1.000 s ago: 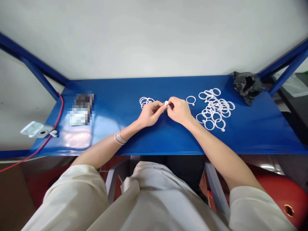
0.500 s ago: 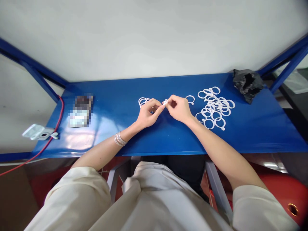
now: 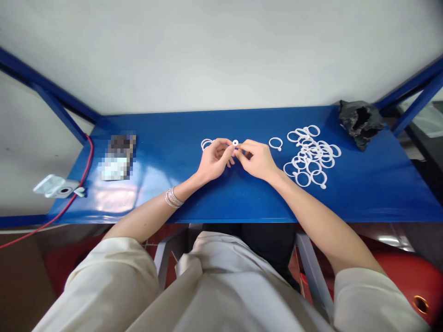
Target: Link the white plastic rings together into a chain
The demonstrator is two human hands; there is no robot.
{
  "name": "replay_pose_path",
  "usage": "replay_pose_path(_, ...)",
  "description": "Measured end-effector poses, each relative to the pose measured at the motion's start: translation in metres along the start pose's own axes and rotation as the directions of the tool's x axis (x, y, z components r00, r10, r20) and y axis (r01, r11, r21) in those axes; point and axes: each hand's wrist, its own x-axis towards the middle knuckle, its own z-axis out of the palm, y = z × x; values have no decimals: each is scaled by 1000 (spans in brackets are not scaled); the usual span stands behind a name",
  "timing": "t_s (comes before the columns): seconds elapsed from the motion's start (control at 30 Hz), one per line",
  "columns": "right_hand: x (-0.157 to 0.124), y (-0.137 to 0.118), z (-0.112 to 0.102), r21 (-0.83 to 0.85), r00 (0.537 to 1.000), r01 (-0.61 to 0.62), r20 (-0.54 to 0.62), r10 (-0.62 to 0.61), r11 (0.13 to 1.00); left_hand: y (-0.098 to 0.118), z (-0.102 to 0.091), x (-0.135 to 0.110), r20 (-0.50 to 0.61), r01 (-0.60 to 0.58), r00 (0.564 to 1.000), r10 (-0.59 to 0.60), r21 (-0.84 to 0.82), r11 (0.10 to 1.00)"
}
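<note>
My left hand and my right hand meet over the middle of the blue table. Both pinch a small white ring piece between their fingertips, fingers curled. Just behind my left hand lies a small stack of white plastic rings. A single white ring lies to the right of my right hand. Further right is a loose pile of several white rings.
A crumpled black bag sits at the table's far right corner. A blurred flat object lies at the left. A small white device and a red cable are off the left edge. Blue frame posts rise at both ends.
The small white piece has been turned between my fingertips so its round face with a hole now shows. My hands stay together in about the same spot.
</note>
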Motion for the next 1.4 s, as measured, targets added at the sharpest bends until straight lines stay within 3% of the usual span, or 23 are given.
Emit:
replay_pose_path(0.17,2,1,-6,-8,990,-119,71,120,993,2,-6,0,-39,2,999,5,181,983)
replay_pose_path(0.43,5,4,-12,-5,975,-117,188,116,993,6,-9,0,-85,4,996,21,276,961)
replay_pose_path(0.67,5,6,-12,-23,969,-124,212,126,992,11,-8,3,-127,18,992,26,330,944)
replay_pose_path(0.97,6,3,-13,-84,951,-139,267,157,987,16,-9,1,-59,-6,998,35,432,902)
replay_pose_path(1.2,11,8,-26,-272,960,-177,163,226,946,15,-13,1,7,-125,989,145,557,821)
replay_pose_path(1.4,12,52,-60,-479,969,-229,-26,247,848,6,-17,7,46,-268,945,323,673,690)
